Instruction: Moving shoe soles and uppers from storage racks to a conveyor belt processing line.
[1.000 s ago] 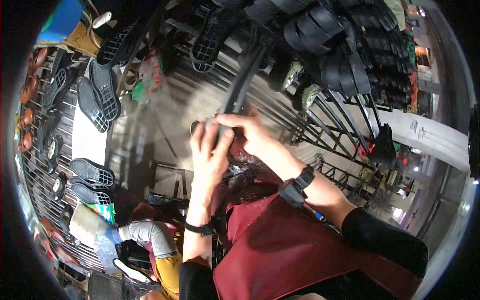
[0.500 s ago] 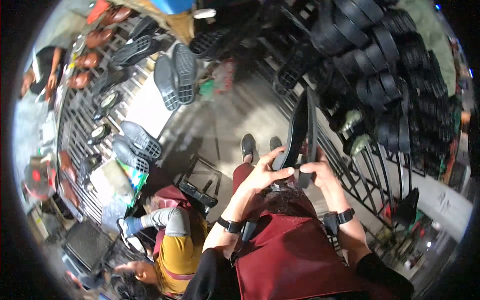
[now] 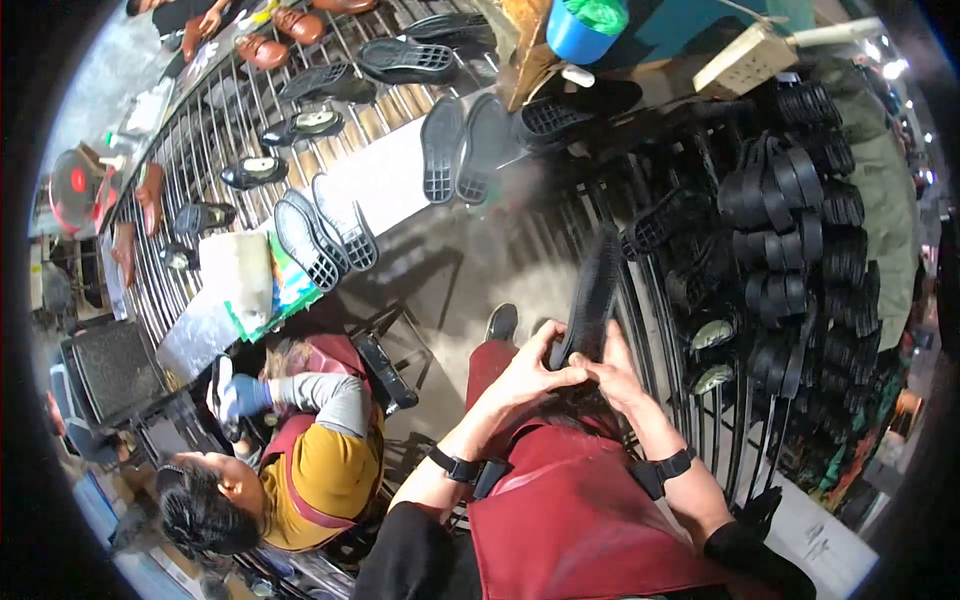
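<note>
A long black shoe sole (image 3: 592, 285) stands up in front of my apron, its tip pointing away from me. My left hand (image 3: 535, 368) grips its near end from the left, the thumb across the front. My right hand (image 3: 612, 378) holds the same end from the right, the thumbs meeting. Motion blurs the sole, and I cannot tell whether a second one lies behind it. Beyond the sole, to the right, more black soles (image 3: 655, 222) rest on a metal rack.
Left, a slatted rack holds pale-lit soles (image 3: 328, 235), a dark pair of soles (image 3: 440, 150) and brown shoes (image 3: 262, 52). A co-worker (image 3: 335, 470) in mustard sits at my left. Right, black straps (image 3: 770, 190) hang in stacks. A blue bucket (image 3: 583, 35) stands far ahead.
My view has turned, shifting the racks. The two black pieces held apart before now show as one sole; my hands have drawn together at its near end.
</note>
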Available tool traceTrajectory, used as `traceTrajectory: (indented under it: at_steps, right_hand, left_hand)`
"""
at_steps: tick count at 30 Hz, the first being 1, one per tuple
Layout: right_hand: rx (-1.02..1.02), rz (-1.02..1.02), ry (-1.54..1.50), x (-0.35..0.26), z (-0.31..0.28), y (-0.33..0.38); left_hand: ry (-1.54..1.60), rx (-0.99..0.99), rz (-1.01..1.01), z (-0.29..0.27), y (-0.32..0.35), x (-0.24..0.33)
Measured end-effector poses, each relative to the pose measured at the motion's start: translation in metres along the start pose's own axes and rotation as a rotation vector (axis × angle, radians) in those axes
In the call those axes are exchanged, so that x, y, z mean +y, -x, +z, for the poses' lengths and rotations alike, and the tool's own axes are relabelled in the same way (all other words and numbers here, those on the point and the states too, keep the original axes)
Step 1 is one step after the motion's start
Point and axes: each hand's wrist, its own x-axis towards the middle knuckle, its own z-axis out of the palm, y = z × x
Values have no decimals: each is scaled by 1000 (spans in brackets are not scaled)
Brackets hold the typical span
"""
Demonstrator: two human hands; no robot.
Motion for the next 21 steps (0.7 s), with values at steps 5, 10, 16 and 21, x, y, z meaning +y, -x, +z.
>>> traceTrajectory:
  at_steps: [5, 10, 16, 21]
  right_hand:
    - [-179, 163, -189, 4, 14, -16]
    - [-244, 93, -14, 45, 11, -66]
    - [-344, 178, 258, -6, -21, -110]
    - [-336, -48, 550, -39, -20, -116]
  left_hand:
    - [114, 279, -114, -9, 3, -2]
    - [-461, 154, -294, -14, -4, 52]
    - [-318, 411, 14, -90, -68, 52]
    - [-1202, 923, -1, -192, -188, 6]
